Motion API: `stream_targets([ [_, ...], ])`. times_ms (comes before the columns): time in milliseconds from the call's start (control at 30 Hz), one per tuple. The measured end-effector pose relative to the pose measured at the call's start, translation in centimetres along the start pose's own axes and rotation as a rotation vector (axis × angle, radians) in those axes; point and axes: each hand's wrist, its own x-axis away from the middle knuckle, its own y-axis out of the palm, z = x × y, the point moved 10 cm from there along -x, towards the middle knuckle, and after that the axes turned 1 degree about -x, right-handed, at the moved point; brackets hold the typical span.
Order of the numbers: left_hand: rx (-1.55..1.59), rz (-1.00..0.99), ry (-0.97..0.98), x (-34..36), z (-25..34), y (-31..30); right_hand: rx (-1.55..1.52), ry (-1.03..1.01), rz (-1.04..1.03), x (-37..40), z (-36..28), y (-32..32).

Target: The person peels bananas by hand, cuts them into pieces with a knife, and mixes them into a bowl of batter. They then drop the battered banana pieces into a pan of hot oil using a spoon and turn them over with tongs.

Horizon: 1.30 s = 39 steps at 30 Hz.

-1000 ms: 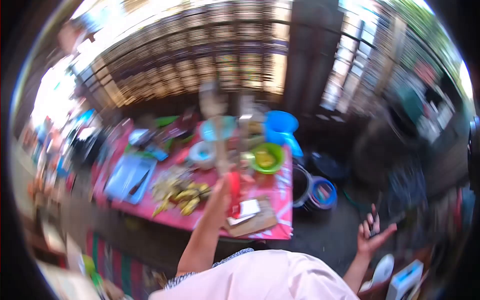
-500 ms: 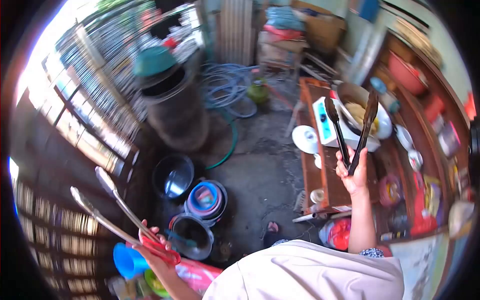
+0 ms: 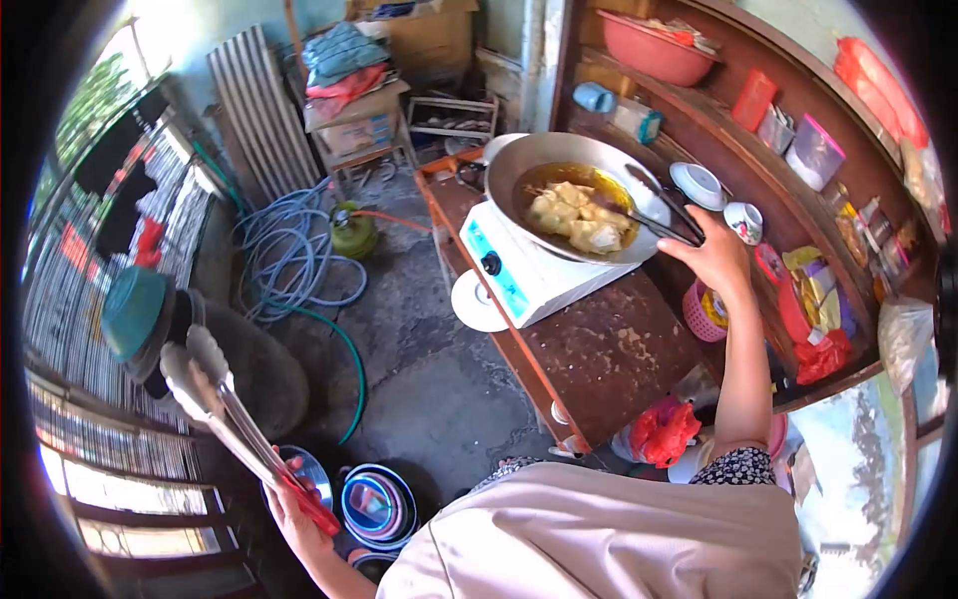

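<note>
At the lower left, my left hand (image 3: 297,514) is closed around the red handle of a pair of metal tongs (image 3: 238,419). Their two silver arms point up and left, with the scalloped tips close together. My right hand (image 3: 720,258) grips a pair of black tongs (image 3: 681,236) at the right side of a wide wok (image 3: 511,150). One arm of these tongs reaches in over pale food pieces (image 3: 579,215) sitting in yellow oil; the other lies across the wok's rim. The wok rests on a white gas stove (image 3: 544,290) with a black knob.
The stove stands on a worn brown wooden table (image 3: 609,349). Shelves on the right hold a red basin (image 3: 659,50), bowls and packets. A green gas cylinder (image 3: 352,235) and coiled hose (image 3: 289,250) lie on the floor ahead. Nested tubs (image 3: 377,504) stand beside my left hand.
My view has turned right, toward the stove. The black tongs have come down from upright to the wok. The metal tongs' arms have drawn closer together.
</note>
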Motion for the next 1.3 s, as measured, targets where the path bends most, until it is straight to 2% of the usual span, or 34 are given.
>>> stream_targets([
  [67,-0.133,-0.040,0.002,-3.2,-0.1,2.6,0.147,-0.102,-0.010,-0.9,-0.6,0.8],
  [200,-0.311,-0.139,0.007,-9.9,-0.8,7.9,0.372,-0.102,-0.166,-1.7,-2.1,3.5],
  [233,-0.364,-0.228,0.015,-11.7,-1.3,9.5,0.420,-0.145,-0.136,-2.0,-2.3,4.4],
  [267,-0.417,-0.318,0.023,-13.3,-1.7,11.1,0.429,-0.112,-0.136,-2.3,-2.7,4.5],
  [333,-0.509,-0.383,0.085,-16.7,-2.1,13.9,0.508,-0.067,-0.287,-2.8,-4.3,6.3],
  [400,-0.505,-0.435,0.193,-19.8,-2.5,16.5,0.587,-0.047,-0.352,-3.1,-5.6,8.3],
  [467,-0.528,-0.502,0.144,-22.6,-2.7,19.0,0.599,0.017,-0.370,-3.5,-6.6,10.2],
  [533,-0.662,-0.595,0.319,-25.0,-2.4,21.5,0.617,0.059,-0.365,-3.8,-6.6,12.1],
  [633,-0.683,-0.716,0.389,-27.8,-2.9,24.8,0.622,0.090,-0.203,-3.4,-6.9,12.3],
  [667,-0.722,-0.757,0.430,-28.3,-2.8,26.0,0.630,0.104,-0.212,-3.1,-6.7,12.3],
  [733,-0.775,-0.789,0.433,-28.8,-2.8,28.1,0.560,0.108,-0.138,-2.7,-7.1,11.5],
  [800,-0.794,-0.888,0.581,-27.9,-2.4,30.7,0.561,0.094,-0.134,-2.5,-7.2,11.6],
  [1000,-0.863,-1.018,0.731,-24.6,-1.5,37.5,0.558,0.036,-0.142,-4.4,-5.7,12.3],
  [1100,-0.975,-1.076,0.956,-22.1,-2.1,40.8,0.578,0.010,-0.111,-5.2,-5.1,12.2],
  [1300,-1.086,-1.147,0.995,-18.9,-4.4,45.1,0.652,-0.040,-0.090,-7.1,-3.7,13.5],
])
